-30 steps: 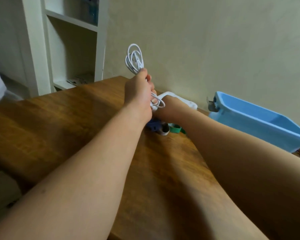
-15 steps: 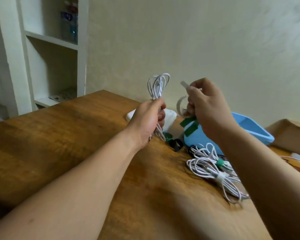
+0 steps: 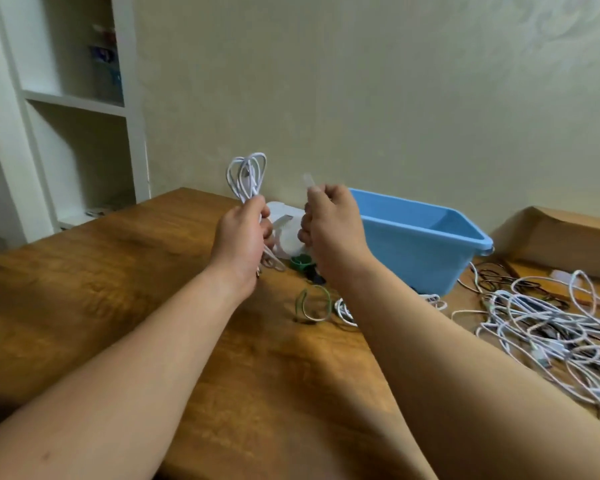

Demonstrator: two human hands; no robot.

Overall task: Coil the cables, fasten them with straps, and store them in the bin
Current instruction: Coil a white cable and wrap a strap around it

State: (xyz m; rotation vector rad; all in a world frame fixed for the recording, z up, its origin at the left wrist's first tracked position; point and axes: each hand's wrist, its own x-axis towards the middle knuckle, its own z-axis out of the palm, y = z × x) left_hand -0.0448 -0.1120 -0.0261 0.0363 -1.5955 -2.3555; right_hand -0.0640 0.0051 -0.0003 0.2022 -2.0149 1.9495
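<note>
My left hand [image 3: 245, 237] grips a coiled white cable [image 3: 246, 176] upright above the wooden table [image 3: 84, 289]; its loops stick out above my fist and its tail hangs below. Close to its right, my right hand [image 3: 329, 223] pinches a white strap [image 3: 309, 180], whose end pokes up above my fingers while the rest curves toward the cable. The blue bin [image 3: 416, 237] stands behind my right hand, against the wall. A green strap [image 3: 314, 303] lies on the table between my forearms.
A tangled pile of white and dark cables [image 3: 548, 327] spreads over the table's right side. A white round object [image 3: 284, 233] and rolled green and dark straps [image 3: 302, 263] sit behind my hands. A cardboard box [image 3: 561, 233] is at far right, white shelves [image 3: 73, 98] at left.
My right hand came up off the table with a white strap and has moved close to the cable. A green strap that hung from it half a second ago now lies on the table.
</note>
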